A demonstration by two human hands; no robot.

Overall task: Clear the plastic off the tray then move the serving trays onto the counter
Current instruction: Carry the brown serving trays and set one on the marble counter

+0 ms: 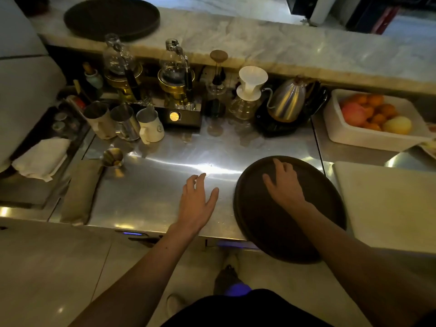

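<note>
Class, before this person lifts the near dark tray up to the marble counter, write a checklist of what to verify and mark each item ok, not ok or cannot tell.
1. Plastic off the near tray: ok, its surface looks bare.
2. Right hand on that tray: ok, palm flat on it, no grip on the rim yet.
3. Left hand free to help: ok, open over the steel worktop.
4. Tray fully supported: not ok, its near edge overhangs the worktop.
5. Room on the marble counter: ok, bare beside the other tray.

Dim light glints off a steel worktop (165, 166) below a raised marble ledge (283, 46); pale tiled floor (47, 267) beneath.
</note>
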